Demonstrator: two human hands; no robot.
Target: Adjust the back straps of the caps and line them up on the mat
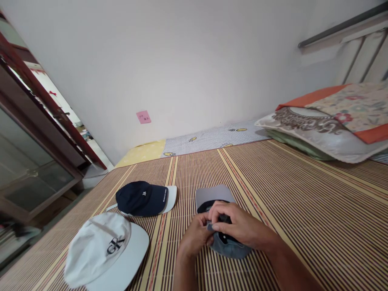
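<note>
On the mat [303, 210], two caps [100, 242] lie left of a third cap [233, 249], a pillow [317, 139] farther right.

The left hand [193, 237] and the right hand [242, 227] are both bare, with slim, jointed fingers and smooth, rounded backs. The left forearm [184, 268], bare and roughly cylindrical, appears as a short section; the right forearm [286, 258], likewise bare, appears as a longer section, narrow at the wrist and broader toward the elbow.
</note>
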